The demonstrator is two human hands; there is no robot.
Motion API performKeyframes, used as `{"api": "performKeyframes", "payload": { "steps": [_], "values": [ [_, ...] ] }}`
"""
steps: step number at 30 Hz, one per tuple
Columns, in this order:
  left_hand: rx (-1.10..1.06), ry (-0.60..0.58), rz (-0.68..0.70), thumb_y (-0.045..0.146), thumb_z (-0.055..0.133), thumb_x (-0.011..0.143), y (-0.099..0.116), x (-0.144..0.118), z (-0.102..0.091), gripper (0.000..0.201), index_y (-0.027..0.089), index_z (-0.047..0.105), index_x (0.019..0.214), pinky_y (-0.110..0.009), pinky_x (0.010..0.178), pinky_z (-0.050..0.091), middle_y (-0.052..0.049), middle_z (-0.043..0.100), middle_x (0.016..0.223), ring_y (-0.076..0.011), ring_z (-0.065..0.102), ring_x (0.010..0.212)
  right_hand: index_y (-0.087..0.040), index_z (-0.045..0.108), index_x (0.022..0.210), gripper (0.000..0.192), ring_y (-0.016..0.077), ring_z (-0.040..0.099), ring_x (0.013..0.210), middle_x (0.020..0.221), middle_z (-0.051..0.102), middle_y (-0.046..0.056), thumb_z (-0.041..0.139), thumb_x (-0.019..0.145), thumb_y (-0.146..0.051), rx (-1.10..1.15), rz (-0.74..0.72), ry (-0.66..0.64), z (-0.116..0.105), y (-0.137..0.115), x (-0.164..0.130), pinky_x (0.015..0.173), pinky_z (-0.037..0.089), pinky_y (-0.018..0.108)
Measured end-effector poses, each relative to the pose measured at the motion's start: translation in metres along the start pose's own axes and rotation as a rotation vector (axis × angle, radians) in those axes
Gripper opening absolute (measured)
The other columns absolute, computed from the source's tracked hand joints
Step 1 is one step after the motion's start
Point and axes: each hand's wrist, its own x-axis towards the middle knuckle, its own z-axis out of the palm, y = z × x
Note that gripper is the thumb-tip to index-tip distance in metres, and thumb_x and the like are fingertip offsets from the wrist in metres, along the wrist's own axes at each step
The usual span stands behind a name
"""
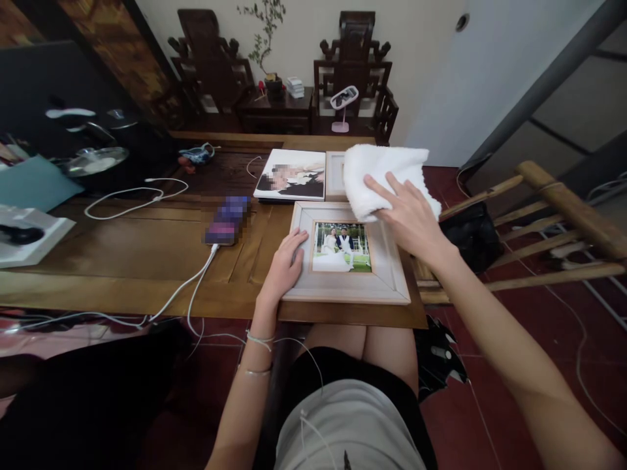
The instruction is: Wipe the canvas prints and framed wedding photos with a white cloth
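- Closest in: the left hand (pixel 285 264) lies flat with fingers spread on the left edge of the framed wedding photo (pixel 345 260), pinning it down rather than gripping it.
- That frame sits flat at the near edge of the wooden tabletop (pixel 147 248), right in front of the person's lap, photo facing up.
- The right hand (pixel 410 219) is open, fingers splayed, pressing a folded white towel (pixel 379 176) onto the frame's top right corner. No pinch, just palm-down pressure.
- Progress-wise, my guess is the wiping is somewhere in the middle: the towel covers only that far corner, and the glass plus the left and bottom rails are bare. Can't tell from here which bits are already clean.
- Just behind it there's a second, smaller frame (pixel 335 175) half hidden by the towel, and a photo canvas (pixel 292 174) next to it; neither is being touched.
- Further left: a phone (pixel 228 220) on a white charging cable (pixel 189 284).
- Way back, a small pink mirror (pixel 343 104) stands by the carved chairs.
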Motion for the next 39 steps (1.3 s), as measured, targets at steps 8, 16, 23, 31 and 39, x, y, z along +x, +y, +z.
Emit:
{"api": "performKeyframes", "payload": {
  "steps": [8,16,23,31,39],
  "values": [
    [-0.032,-0.005,0.020,0.005,0.036,0.089,-0.004,-0.001,0.000,0.045,0.020,0.056,0.127,-0.050,0.116,0.031,-0.008,0.056,0.136,-0.0205,0.040,0.137,-0.019,0.061,0.128,0.056,0.0447,0.031,0.136,0.154,0.034,0.014,0.044,0.079,0.003,-0.022,-0.049,-0.330,0.063,-0.033,0.019,0.103,0.031,0.062],
    [-0.029,0.000,0.028,0.006,0.036,0.090,-0.004,0.000,0.001,0.043,0.018,0.056,0.126,-0.050,0.116,0.031,-0.010,0.057,0.135,-0.0201,0.041,0.137,-0.015,0.066,0.117,0.049,0.0387,0.053,0.121,0.142,0.050,0.017,0.050,0.075,0.002,0.212,-0.172,-0.500,-0.008,-0.080,-0.047,0.096,0.045,0.053],
    [-0.021,-0.018,0.023,0.006,0.035,0.089,-0.002,0.000,0.000,0.045,0.019,0.057,0.126,-0.051,0.116,0.031,-0.009,0.056,0.137,-0.0213,0.040,0.138,-0.017,0.066,0.116,0.051,0.0392,0.052,0.124,0.145,0.048,0.013,0.048,0.073,0.003,0.263,-0.190,-0.443,-0.016,-0.096,-0.069,0.096,0.048,0.053],
    [-0.010,-0.041,0.025,0.011,0.036,0.093,0.000,0.001,-0.002,0.039,0.016,0.058,0.126,-0.050,0.116,0.031,-0.012,0.056,0.137,-0.0208,0.040,0.138,-0.015,0.061,0.124,0.057,0.0389,0.026,0.141,0.152,0.037,0.012,0.043,0.074,0.006,0.119,-0.013,-0.199,0.063,-0.024,-0.006,0.111,0.027,0.061],
    [-0.023,-0.026,0.008,0.008,0.036,0.092,0.000,0.001,-0.003,0.041,0.020,0.058,0.125,-0.050,0.116,0.032,-0.008,0.057,0.136,-0.0196,0.040,0.138,-0.013,0.061,0.123,0.048,0.0400,0.027,0.140,0.149,0.041,0.015,0.041,0.083,0.003,0.086,-0.029,-0.256,0.066,-0.027,0.007,0.109,0.028,0.063]
  ]
}}
